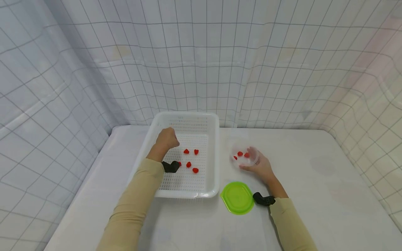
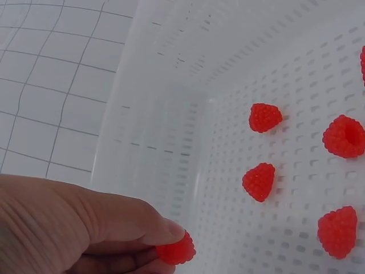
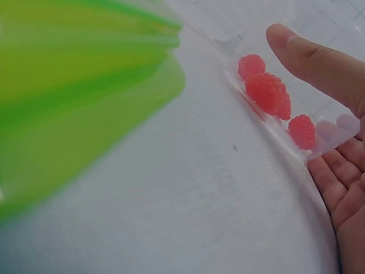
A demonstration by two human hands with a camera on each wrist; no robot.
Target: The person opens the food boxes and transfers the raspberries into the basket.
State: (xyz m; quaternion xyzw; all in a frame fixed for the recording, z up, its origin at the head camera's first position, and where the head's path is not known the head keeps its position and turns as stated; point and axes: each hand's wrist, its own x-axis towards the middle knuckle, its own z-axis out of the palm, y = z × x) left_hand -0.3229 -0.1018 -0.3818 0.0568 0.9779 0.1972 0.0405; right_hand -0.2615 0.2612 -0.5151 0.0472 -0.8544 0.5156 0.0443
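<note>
My left hand (image 1: 168,138) is over the left side of a white perforated basket (image 1: 213,184). Between thumb and fingers it pinches a red raspberry (image 2: 178,250), seen in the left wrist view. Several more raspberries (image 2: 259,181) lie spread on the basket floor. To the right, my right hand (image 1: 262,168) holds a small clear container (image 1: 253,161) from its right side, thumb and fingers around the wall. Raspberries (image 3: 268,94) sit at the bottom of that container.
A bright green lid (image 1: 237,198) with a tab lies on the white table (image 1: 314,195), just right of the basket's near corner and in front of the container. Gridded white sheeting (image 1: 194,69) hangs behind the table and along both sides.
</note>
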